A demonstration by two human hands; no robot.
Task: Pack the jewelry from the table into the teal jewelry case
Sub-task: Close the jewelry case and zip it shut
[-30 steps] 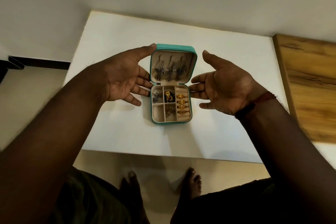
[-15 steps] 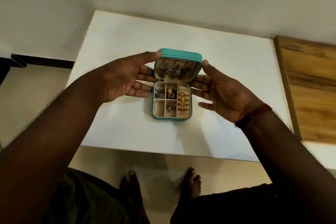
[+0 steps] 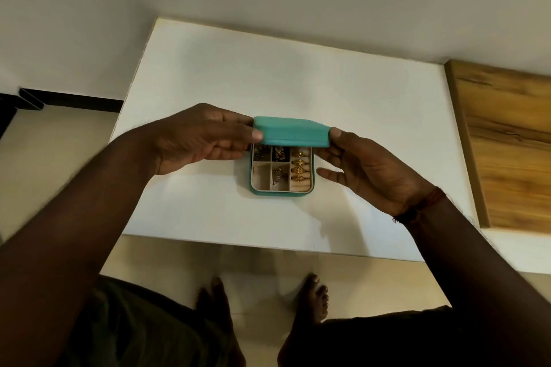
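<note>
Mid-desk, slightly toward the near edge: the teal jewelry case (image 3: 281, 192) sits flat on the white desk (image 3: 357, 92), well away from all four edges.
Lid: the lid (image 3: 290, 132) is tilted forward over the back of the case, hiding its own inside and the rear edge of the back compartments.
Contents: four gold rings (image 3: 299, 165) sit in the roll down the right side. Silver pieces (image 3: 278, 177) lie in the front middle compartment. The small items in the two back compartments are half shadowed and hard to tell apart.
Left hand: the left hand (image 3: 196, 140) grips the lid's left end, thumb on the front edge and fingers beneath, covering that corner.
Right hand: the right hand (image 3: 366, 170) pinches the lid's right end between thumb and forefinger. Its lower fingers stretch out just beside the case's right wall.
Wrist: a dark thread band (image 3: 423, 205) circles the right wrist.
Forearms: both cross the desk's near edge and cover parts of it.
Right of the desk: a wooden panel (image 3: 507, 143) runs along the right edge.
Below the near edge: two bare feet (image 3: 310, 298) stand on a pale floor.
</note>
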